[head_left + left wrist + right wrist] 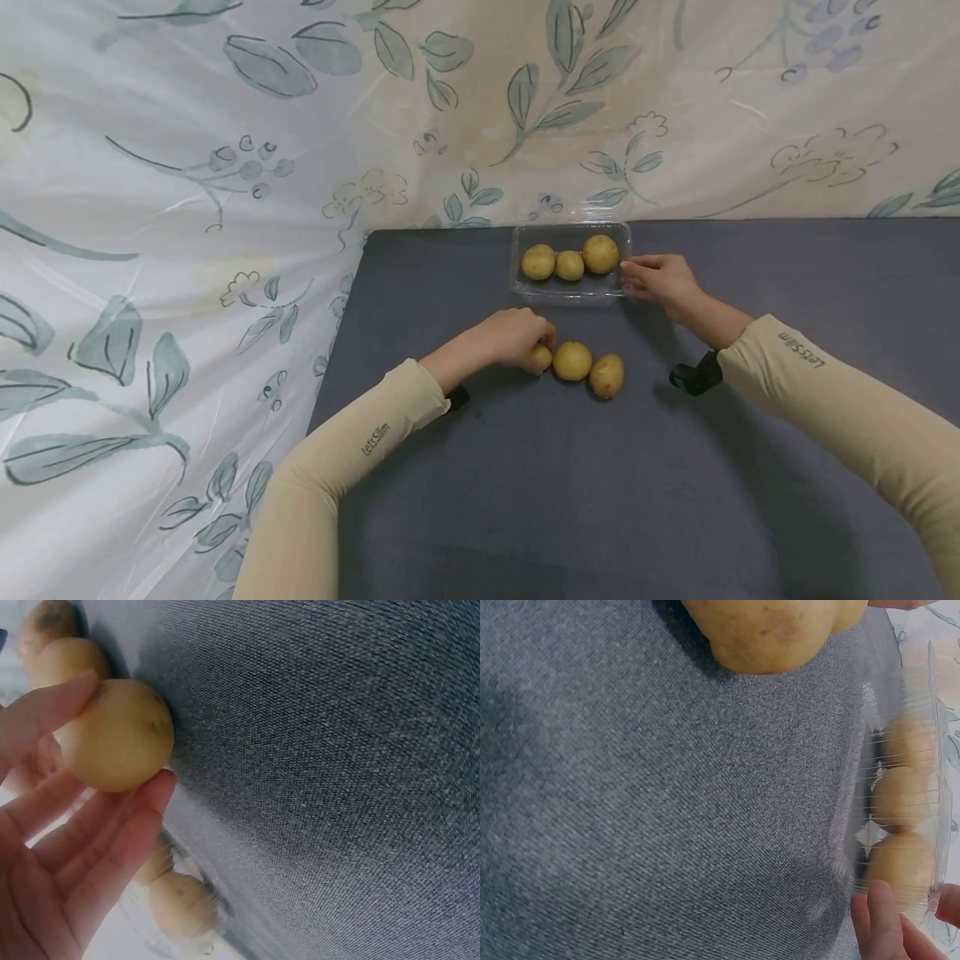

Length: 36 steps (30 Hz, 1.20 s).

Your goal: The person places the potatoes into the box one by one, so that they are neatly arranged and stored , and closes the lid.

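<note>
My left hand [519, 337] pinches a potato [120, 735] between thumb and fingers, at the left end of a short row on the table. Beside it lie a round potato [572, 362] and a more oval potato [607, 377]. Farther back stands a clear plastic container [570, 293] with three potatoes inside, side by side. My right hand [660, 279] holds the container's right end, fingers on its near wall and thumb at the rim in the right wrist view. Part of the pinched potato is hidden by my hand in the head view.
The dark grey table [555, 492] spreads under everything. A white curtain with a leaf print [450, 108] hangs along the table's back edge and left side. The container stands close to that back edge. Black straps [697, 375] sit at both wrists.
</note>
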Available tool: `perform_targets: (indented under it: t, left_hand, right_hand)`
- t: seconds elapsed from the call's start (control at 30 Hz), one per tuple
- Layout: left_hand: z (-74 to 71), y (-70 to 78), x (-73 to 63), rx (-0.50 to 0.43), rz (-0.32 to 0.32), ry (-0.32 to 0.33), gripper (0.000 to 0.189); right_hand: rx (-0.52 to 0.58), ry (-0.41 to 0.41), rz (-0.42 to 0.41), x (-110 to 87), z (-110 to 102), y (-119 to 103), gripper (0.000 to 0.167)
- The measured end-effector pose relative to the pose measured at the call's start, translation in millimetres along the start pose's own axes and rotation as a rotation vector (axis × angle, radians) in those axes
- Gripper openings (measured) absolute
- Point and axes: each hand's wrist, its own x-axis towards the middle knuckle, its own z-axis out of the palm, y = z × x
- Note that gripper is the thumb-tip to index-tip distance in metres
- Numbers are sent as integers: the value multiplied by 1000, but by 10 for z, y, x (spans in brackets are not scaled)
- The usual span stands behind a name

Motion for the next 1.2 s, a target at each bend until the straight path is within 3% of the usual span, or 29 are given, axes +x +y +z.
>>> perform_targets:
  t: [0.2,0.5,0.67,0.9,1.2]
  left_hand:
    - [-76,-51,-11,-7,45,61,28]
    - [-523,-134,-87,-79,17,205,29]
    - [-674,-165,-28,-100,18,246,33]
    - [-746,-251,166,-134,-7,267,35]
    - [-697,-403,395,-112,-74,242,29]
  right_hand:
    - [2,2,3,-10,7,-11,56]
    - [-3,11,-9,-21,5,1,56]
    - [-10,7,-13,-42,7,-3,55]
    - [17,19,-5,-54,19,0,55]
    - [22,30,-1,-71,43,14,54]
